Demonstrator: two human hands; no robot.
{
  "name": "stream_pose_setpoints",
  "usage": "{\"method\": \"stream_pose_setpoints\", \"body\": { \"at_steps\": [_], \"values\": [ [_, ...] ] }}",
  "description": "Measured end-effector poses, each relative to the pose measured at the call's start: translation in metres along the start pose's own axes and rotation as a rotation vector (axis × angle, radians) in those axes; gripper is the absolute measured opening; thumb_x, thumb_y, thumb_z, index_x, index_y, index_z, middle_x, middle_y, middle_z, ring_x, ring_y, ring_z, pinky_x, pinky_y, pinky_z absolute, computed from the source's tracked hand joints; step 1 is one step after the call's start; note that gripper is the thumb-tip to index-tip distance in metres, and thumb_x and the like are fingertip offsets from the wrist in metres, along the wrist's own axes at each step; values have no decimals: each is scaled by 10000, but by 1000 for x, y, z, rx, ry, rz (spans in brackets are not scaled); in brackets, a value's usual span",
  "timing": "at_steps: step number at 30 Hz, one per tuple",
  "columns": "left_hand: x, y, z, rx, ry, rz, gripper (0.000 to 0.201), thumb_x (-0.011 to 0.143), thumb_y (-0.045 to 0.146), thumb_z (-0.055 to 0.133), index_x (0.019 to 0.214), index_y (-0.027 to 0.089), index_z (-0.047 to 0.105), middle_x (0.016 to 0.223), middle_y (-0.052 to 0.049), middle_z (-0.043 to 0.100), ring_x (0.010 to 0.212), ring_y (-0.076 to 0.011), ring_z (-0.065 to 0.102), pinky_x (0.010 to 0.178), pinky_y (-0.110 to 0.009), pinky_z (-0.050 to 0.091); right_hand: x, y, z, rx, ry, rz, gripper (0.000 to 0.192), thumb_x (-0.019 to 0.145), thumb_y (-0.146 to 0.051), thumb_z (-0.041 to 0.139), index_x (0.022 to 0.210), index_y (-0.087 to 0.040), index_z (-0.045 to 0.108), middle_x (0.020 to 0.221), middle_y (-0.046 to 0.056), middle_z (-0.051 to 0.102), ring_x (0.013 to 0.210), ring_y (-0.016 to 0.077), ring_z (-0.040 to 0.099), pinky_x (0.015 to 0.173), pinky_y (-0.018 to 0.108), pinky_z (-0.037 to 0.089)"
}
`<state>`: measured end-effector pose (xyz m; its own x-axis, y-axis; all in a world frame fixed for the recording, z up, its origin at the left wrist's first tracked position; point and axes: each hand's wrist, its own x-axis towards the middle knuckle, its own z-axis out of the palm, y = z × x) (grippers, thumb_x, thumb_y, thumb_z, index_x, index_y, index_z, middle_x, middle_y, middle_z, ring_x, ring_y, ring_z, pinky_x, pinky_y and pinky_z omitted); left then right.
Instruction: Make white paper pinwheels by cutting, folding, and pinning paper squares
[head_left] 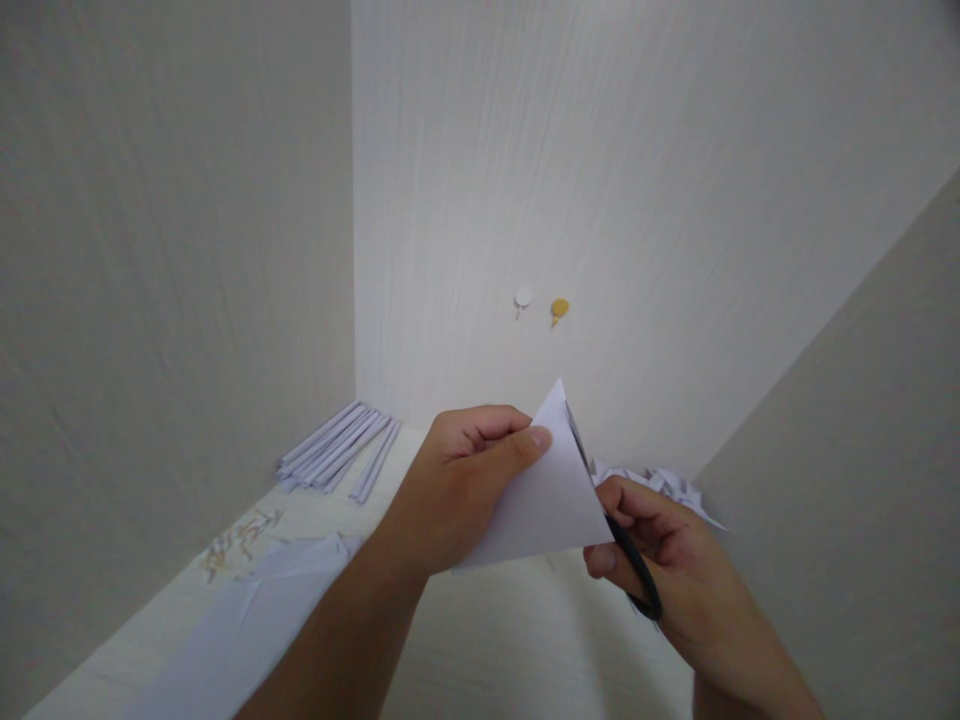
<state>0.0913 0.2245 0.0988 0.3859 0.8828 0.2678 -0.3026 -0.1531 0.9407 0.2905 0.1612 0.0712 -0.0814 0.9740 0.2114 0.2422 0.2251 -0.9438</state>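
Gripping a smooth, pointed piece of white paper (551, 495), the nearly closed left hand (469, 470) held it above the pale tabletop (487, 650); the curled right hand (660, 550) held black-handled scissors (637, 564) at its edge. Beyond lay slim paper tubes (337, 450) and angular scraps (671, 484), then a round white hook (523, 298) and yellow hook (560, 308) on the streaked wall (465, 150).

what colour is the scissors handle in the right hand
Black; the scissors handle shows best in the head view, at the right hand.
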Motion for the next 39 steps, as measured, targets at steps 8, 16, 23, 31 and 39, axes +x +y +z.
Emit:
{"method": "stream_pose_setpoints", "body": {
  "at_steps": [8,16,23,31,39],
  "values": [
    [-1,-1,1,14,-31,12,264,876,388,713,732,168,697,600,24,605,502,-87,491,447,-180,342,4,-7,3,-7,-49,45,516,719,-657,850,775,-200,617,693,-17,560,640,129,468,578,251,374],
    [0,-5,2,60,-64,19,261,903,392,691,780,161,684,638,14,622,528,-90,511,456,-177,350,5,-11,5,12,-61,-3,565,717,-723,811,757,-203,594,696,2,570,637,136,482,549,242,392],
    [1,-5,3,101,-75,51,260,923,372,668,775,158,685,648,20,613,548,-84,501,475,-176,357,5,-5,4,53,-92,-30,488,776,-652,811,837,-205,624,744,-7,581,656,130,513,559,229,417],
    [1,-7,2,190,-84,64,256,931,369,641,782,165,685,666,13,604,579,-101,497,485,-193,362,5,0,2,68,-118,-48,469,812,-642,785,898,-208,630,800,-1,588,699,140,516,602,251,443],
    [1,-7,2,146,-119,39,287,912,362,663,713,156,666,624,32,560,552,-84,461,479,-189,344,6,-3,8,20,-34,-37,557,741,-722,794,858,-212,603,770,-11,555,666,134,517,554,233,444]
  ]
}}
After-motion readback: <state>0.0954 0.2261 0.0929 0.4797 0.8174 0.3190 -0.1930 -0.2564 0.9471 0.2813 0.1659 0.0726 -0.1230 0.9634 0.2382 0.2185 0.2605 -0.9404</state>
